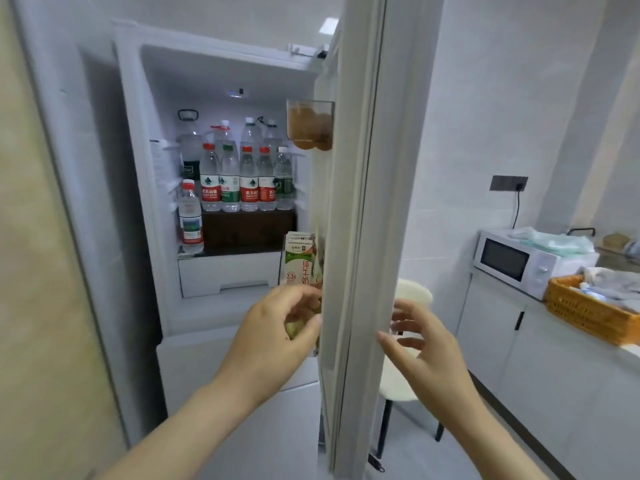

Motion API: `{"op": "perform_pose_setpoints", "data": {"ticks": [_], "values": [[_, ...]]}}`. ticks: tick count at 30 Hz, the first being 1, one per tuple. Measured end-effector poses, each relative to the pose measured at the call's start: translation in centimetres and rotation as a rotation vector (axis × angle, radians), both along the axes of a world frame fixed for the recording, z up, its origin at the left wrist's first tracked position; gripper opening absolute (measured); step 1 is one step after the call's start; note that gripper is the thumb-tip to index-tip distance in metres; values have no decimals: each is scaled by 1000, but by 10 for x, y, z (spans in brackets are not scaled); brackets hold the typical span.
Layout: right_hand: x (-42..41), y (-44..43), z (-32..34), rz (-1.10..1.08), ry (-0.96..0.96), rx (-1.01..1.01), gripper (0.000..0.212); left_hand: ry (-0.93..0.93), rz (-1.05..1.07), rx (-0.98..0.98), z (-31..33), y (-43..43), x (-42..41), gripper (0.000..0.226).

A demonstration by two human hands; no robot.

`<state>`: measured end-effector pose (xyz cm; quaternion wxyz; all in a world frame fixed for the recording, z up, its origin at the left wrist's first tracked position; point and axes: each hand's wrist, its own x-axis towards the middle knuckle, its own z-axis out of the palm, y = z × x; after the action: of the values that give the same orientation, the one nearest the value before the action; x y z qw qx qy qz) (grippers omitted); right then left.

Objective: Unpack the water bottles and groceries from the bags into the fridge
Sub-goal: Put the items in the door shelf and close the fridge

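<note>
While the fridge [221, 81] stands open w/ its door [356, 202] edge-on to the head cam, the left hand [277, 323] sits low at the door's inner side. Its fingers curl round a greenish item [294, 330], too blurred to ID. That's just below the milk cartons [299, 261], which stand upright in a door shelf. The right hand [426, 344] is on the door's outer side, fingers spread & relaxed, gripping nothing. Its thumb is right by the door edge; can't tell if it touches.

Inside, water bottles [239, 178] fill the mid shelf in two rows: red & green labels in front, taller ones behind. One more bottle [190, 216] stands alone a level lower, at the left. High in the door, a clear bin [310, 126] holds brown round things.

Right of the door is a white stool [405, 379], then a counter w/ a microwave [512, 261] & an orange basket [581, 313] of cloths.
</note>
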<state>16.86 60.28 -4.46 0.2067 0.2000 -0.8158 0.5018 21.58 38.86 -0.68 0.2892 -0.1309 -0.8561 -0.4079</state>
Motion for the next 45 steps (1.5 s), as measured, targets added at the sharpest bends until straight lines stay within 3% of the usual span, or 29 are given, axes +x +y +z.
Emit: {"op": "perform_pose_setpoints", "data": {"ticks": [7, 17, 23, 29, 34, 45], "values": [[-16, -37, 3, 101, -2, 16, 32, 33, 74, 14, 4, -26, 11, 21], [-101, -118, 17, 293, 161, 114, 36, 95, 485, 153, -5, -95, -23, 31], [-156, -167, 18, 318, 396, 304, 76, 147, 686, 160, -10, -132, -44, 36], [-205, -215, 2, 304, 480, 459, 117, 139, 798, 187, -18, -175, -70, 38], [-241, -253, -16, 243, 450, 570, 128, 101, 810, 209, -15, -216, -95, 37], [-280, -326, -33, 44, 507, 606, 134, -21, 720, 207, -4, -313, -162, 18]]}}
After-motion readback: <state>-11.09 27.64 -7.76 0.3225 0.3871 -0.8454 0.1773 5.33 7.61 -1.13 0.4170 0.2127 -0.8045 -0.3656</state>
